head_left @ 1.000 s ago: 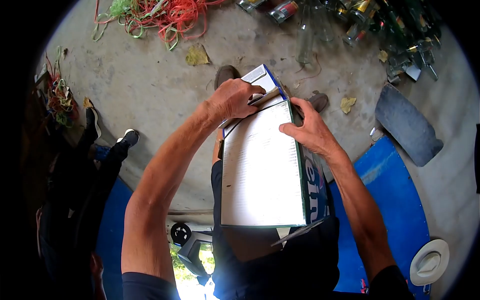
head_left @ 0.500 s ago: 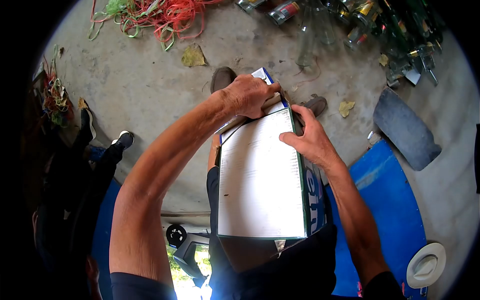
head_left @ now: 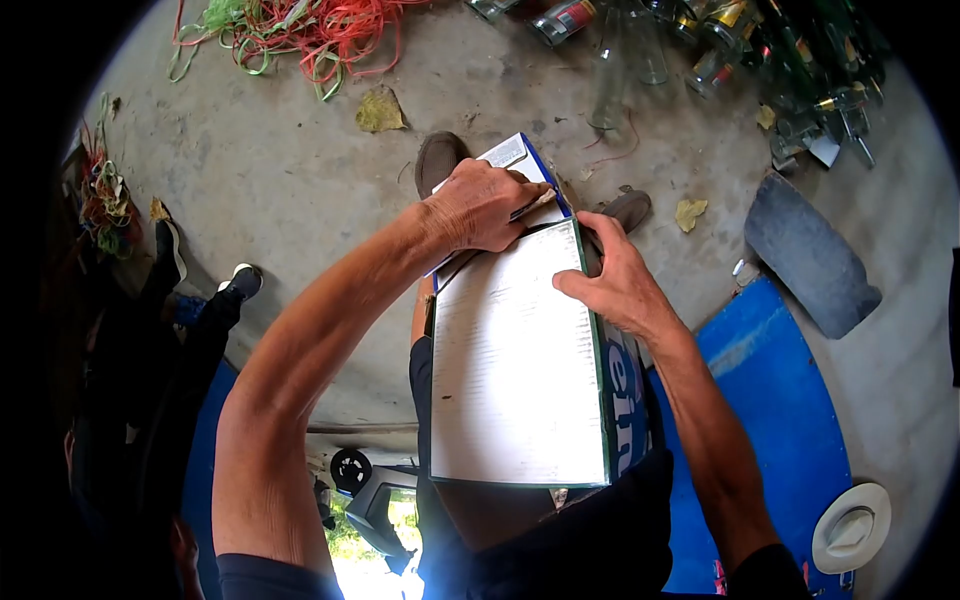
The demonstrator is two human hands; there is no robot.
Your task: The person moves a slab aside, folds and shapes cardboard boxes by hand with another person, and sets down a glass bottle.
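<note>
A cardboard box with a white inner face (head_left: 515, 360) and a dark green printed side (head_left: 622, 385) rests on my lap. My left hand (head_left: 488, 207) is closed at its far end, fingers gripping a torn cardboard edge beside a white and blue flap (head_left: 508, 153). My right hand (head_left: 615, 275) holds the box's right edge near the far corner, thumb on the white face and fingers over the side. The left fingertips are partly hidden.
Red and green straps (head_left: 320, 35) lie at the top left, glass bottles (head_left: 607, 85) at the top right. A grey slab (head_left: 812, 255), blue board (head_left: 770, 380) and hat (head_left: 851, 528) are right. Another person's shoe (head_left: 243, 281) is left.
My left hand has shifted along the far end of the box, and more of the white and blue flap shows beyond it. My right hand keeps its hold on the edge.
</note>
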